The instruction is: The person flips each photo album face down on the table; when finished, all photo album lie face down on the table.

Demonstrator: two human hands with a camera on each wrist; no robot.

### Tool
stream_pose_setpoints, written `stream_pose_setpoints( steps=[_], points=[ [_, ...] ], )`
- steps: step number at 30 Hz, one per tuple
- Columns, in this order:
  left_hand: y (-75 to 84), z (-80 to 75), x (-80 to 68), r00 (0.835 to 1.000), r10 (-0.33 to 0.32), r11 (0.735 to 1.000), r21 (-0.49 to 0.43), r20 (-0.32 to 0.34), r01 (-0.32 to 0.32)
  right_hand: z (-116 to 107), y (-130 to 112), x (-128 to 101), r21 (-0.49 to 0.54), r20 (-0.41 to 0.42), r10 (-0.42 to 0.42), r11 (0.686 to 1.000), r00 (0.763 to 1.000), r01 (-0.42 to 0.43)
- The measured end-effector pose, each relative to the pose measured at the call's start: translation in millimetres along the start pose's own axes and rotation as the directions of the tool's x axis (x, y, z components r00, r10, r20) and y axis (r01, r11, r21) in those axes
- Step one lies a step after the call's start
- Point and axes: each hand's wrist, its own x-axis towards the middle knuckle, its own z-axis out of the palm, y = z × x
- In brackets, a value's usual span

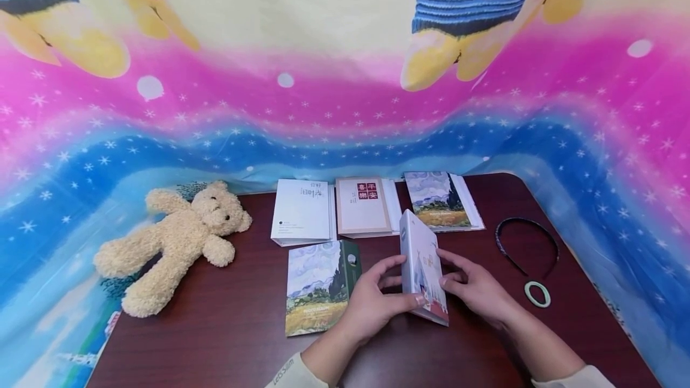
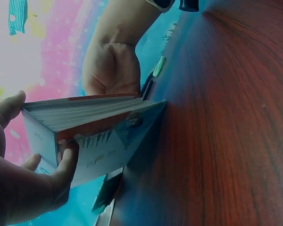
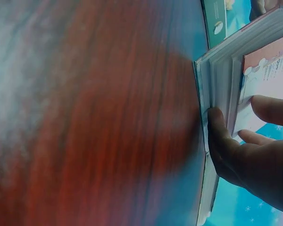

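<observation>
A white photo album [image 1: 426,268] with a reddish lower band stands tilted on the table between my two hands. My left hand [image 1: 374,298] grips its spine side, the thumb on one cover and the fingers around the spine. From the right, my right hand [image 1: 477,289] holds the opposite side; in the right wrist view its thumb lies on a cover and a finger touches the page edges [image 3: 221,84]. Left of the hands lies an album with a landscape painting [image 1: 315,292], its green spine partly behind my left hand.
Along the back lie a white album [image 1: 302,211], a beige album with red squares [image 1: 363,205] and another landscape album [image 1: 438,199]. A teddy bear [image 1: 178,244] lies at the left. On the right are a dark headband [image 1: 498,241] and a green ring [image 1: 528,295]. Printed cloth hangs behind.
</observation>
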Motion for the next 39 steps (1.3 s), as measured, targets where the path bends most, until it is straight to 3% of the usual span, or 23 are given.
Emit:
stream_pose_setpoints(
  steps=[6,10,18,32,39],
  points=[
    [4.1,0.8,-0.5,1.000,0.005,0.999,0.036,-0.001,-0.005,-0.4,-4.9,0.1,-0.213,-0.034,-0.097,0.973,0.995,0.087],
    [7.4,3.1,-1.4,1.000,0.010,0.998,0.056,-0.005,-0.010,-0.7,-11.1,-0.3,-0.272,-0.041,-0.150,0.953,0.988,0.133],
    [10.3,5.7,-1.8,1.000,0.015,0.998,0.062,-0.002,-0.015,-0.6,-21.3,-0.8,-0.299,-0.046,-0.135,0.947,0.990,0.115],
    [16.3,9.7,-1.6,0.999,0.027,0.999,0.026,0.031,-0.028,0.5,-39.5,-2.6,-0.293,-0.066,-0.237,0.933,0.969,0.208],
    [20.1,11.6,-1.0,0.999,0.021,0.999,0.024,0.034,-0.022,2.8,-55.9,-4.9,-0.248,-0.070,-0.257,0.940,0.964,0.233]
  ],
)
